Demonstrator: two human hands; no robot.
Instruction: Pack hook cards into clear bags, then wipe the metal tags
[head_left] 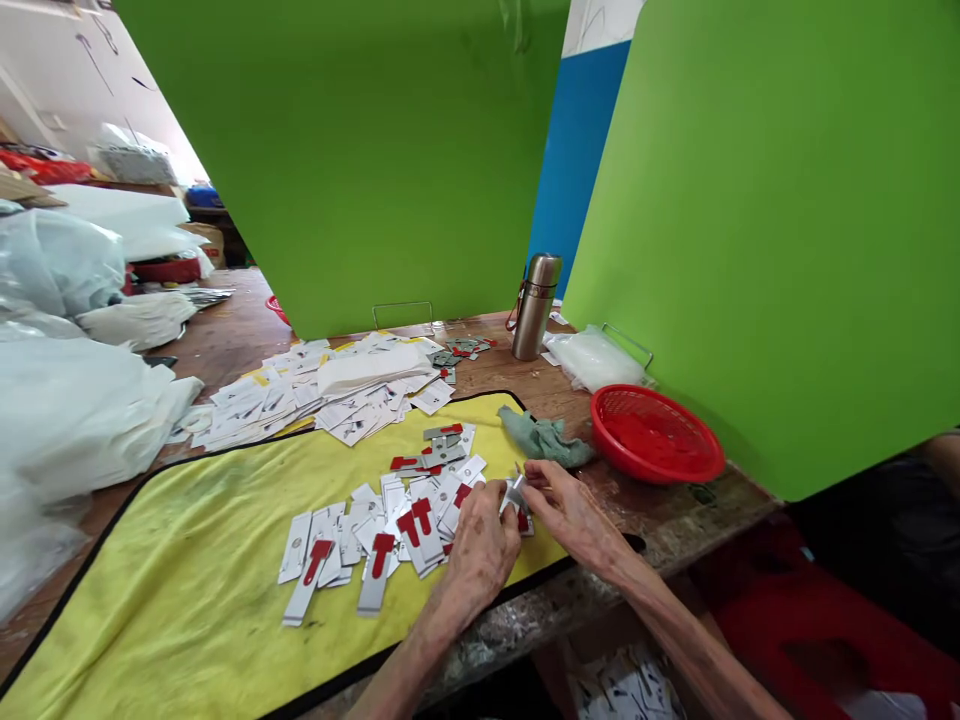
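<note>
My left hand point(484, 545) and my right hand point(574, 510) meet at the right end of a yellow cloth point(225, 540). Between their fingertips is a small silver metal piece point(514, 493), pinched from both sides; its exact shape is partly covered by the fingers. Left of my hands lies a loose pile of flat silver metal plates point(367, 530), several bearing red T-shaped parts point(381, 550). A crumpled green cloth point(544, 437) rests just beyond my right hand.
A red plastic basket point(656, 435) stands at the right, near a clear plastic bag point(600, 360) and a steel thermos point(537, 305). Printed paper cards point(262, 405) spread behind the cloth. Green panels point(390, 180) rise at the back; white plastic bags point(67, 420) fill the left.
</note>
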